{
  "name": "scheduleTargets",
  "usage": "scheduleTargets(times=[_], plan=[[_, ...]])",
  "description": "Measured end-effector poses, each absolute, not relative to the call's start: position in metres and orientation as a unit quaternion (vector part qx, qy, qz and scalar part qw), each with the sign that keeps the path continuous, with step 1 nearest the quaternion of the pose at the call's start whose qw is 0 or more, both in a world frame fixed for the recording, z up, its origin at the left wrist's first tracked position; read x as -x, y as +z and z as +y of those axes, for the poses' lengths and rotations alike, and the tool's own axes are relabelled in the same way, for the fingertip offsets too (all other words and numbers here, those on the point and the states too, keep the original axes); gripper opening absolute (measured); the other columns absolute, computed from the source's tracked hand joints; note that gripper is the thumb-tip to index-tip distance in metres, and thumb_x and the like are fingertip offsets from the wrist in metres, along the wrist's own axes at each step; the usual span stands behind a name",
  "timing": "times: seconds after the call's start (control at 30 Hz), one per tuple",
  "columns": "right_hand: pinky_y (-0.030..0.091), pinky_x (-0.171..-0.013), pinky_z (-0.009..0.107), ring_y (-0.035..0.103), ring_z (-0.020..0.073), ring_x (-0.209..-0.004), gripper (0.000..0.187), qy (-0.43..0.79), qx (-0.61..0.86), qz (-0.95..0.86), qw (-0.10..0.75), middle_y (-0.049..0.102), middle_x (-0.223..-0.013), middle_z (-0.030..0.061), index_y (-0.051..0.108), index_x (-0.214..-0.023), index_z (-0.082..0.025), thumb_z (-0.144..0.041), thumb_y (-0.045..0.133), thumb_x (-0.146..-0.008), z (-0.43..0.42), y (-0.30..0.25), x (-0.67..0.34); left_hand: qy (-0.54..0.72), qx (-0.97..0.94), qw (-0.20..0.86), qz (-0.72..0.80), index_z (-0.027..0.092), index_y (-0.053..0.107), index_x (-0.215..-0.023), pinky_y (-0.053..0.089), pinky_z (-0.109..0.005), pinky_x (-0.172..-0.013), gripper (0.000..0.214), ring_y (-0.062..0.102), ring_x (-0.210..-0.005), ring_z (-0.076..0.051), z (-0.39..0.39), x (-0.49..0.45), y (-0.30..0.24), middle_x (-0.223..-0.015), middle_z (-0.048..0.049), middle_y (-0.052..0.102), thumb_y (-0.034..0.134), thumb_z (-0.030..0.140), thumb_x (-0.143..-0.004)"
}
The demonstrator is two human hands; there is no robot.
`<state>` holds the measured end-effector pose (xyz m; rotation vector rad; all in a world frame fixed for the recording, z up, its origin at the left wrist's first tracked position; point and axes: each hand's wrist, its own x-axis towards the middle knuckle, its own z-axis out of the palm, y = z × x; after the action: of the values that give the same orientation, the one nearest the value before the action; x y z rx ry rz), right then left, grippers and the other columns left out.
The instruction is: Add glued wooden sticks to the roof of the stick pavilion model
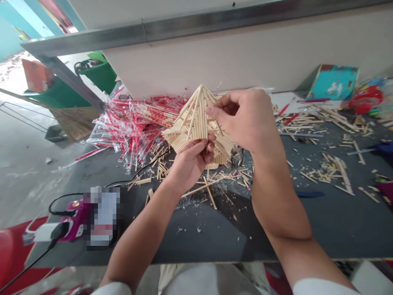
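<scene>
A model built of thin wooden sticks [196,116], with a pointed top and a wide, slatted lower part, stands over the middle of the table. My left hand [195,157] is closed on its lower front, the thumb and fingertips pressed together there. At the upper right slope of the model, my right hand [247,116] is closed in a pinch. Its fingertips touch or nearly touch the sticks; what lies between them, if anything, is too small to make out.
Clear plastic wrappers with red marks [132,123] heap at the back left. Loose stick pieces [328,174] litter the dark table [340,229]. A purple power strip [75,217] with plugs lies beside a pixelated device [104,217]. A turquoise box [333,82] leans against the wall.
</scene>
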<state>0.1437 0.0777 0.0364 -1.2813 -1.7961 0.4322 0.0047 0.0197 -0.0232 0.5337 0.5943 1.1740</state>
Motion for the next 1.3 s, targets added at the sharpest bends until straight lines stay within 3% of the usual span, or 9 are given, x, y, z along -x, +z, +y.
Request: scheduleTargets(times=[0.33, 0.73, 1.3], plan=[[0.046, -0.064, 0.032, 0.057, 0.0143, -0.059, 0.018, 0.167, 0.526, -0.718, 0.425, 0.067, -0.065, 0.0021, 0.078, -0.081, -0.017, -0.034, 0.084, -0.082, 0.0788, 0.0361, -0.1432, 0.53, -0.229, 0.774, 0.258, 0.009, 0.07, -0.094, 0.039, -0.019, -0.056, 0.019, 0.044, -0.058, -0.006, 0.0212, -0.0029, -0.0251, -0.076, -0.0002, 0.05, 0.052, 0.012, -0.099], [0.041, -0.059, 0.03, 0.052, 0.0107, -0.056, 0.014, 0.169, 0.52, -0.721, 0.425, 0.066, -0.063, -0.0001, 0.078, -0.081, -0.015, -0.029, 0.081, -0.084, 0.0772, 0.0374, -0.1436, 0.532, -0.24, 0.771, 0.254, 0.01, 0.069, -0.093, 0.04, -0.02, -0.057, 0.016, 0.043, -0.058, -0.006, 0.0211, -0.0033, -0.0265, -0.076, -0.0004, 0.05, 0.054, 0.011, -0.099], [0.045, -0.062, 0.03, 0.055, 0.0122, -0.059, 0.014, 0.173, 0.516, -0.722, 0.427, 0.066, -0.063, 0.0001, 0.077, -0.081, -0.017, -0.03, 0.08, -0.084, 0.0785, 0.0361, -0.1443, 0.529, -0.247, 0.77, 0.257, 0.011, 0.07, -0.093, 0.04, -0.021, -0.059, 0.012, 0.043, -0.059, -0.006, 0.0211, -0.0026, -0.0247, -0.078, -0.0004, 0.052, 0.058, 0.012, -0.096]])
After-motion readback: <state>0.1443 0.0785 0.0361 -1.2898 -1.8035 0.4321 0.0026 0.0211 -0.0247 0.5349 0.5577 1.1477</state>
